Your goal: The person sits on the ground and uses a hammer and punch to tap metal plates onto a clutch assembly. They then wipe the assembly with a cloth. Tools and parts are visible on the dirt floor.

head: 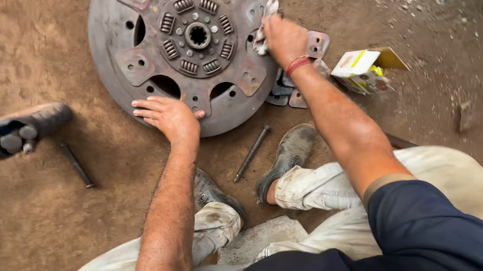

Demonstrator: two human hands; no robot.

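A large rusty clutch disc [122, 22] with a splined hub and coil springs lies flat on the dirt. My left hand [166, 116] rests palm down on its near rim, fingers spread. My right hand [282, 37] is closed on a dirty white rag [263, 28] pressed against the disc's right edge. A red band circles that wrist.
Loose metal pads [317, 44] lie stacked right of the disc. A small yellow-and-white carton [363, 69] lies open beside them. Two steel rods [251, 153] [77, 164] lie on the dirt. A power tool [11, 134] sits at the left. My shoes [291, 148] are below the disc.
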